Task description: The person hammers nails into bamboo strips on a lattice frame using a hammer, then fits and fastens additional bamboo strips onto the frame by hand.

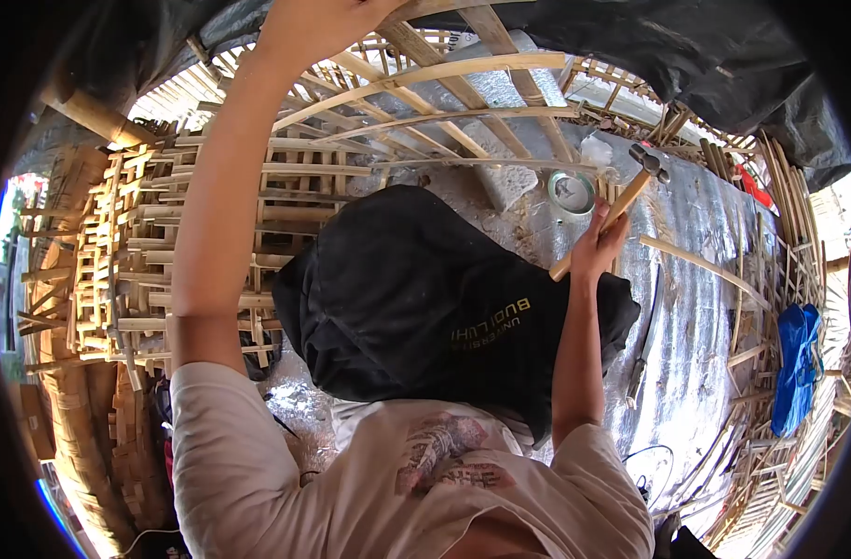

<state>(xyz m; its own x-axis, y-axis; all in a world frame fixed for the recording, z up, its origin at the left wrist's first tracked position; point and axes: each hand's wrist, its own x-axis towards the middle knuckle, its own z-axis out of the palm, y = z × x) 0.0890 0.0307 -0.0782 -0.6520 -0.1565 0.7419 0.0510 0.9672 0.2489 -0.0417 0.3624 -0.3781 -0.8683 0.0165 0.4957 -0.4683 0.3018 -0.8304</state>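
Observation:
My right hand (599,244) is closed round the wooden handle of a hammer (631,197), whose metal head points up and away from me. At the top edge of the view, my raised left hand (318,23) is at the upper end of a bamboo lattice (453,82) and appears to grip it; its fingertips are partly cut off. The lattice is made of crossed split-bamboo strips and leans in front of me. Beyond my right hand, a round, pale-rimmed container (571,193) stands on the floor; I cannot make out its contents. Dark cloth (416,289) covers my lap.
Stacked bamboo lattice panels (118,252) stand at my left. A loose bamboo strip (705,265) lies on the silvery floor sheet (691,321) at right. A blue bag (796,368) hangs near the right wall. Black plastic sheeting (733,65) hangs overhead.

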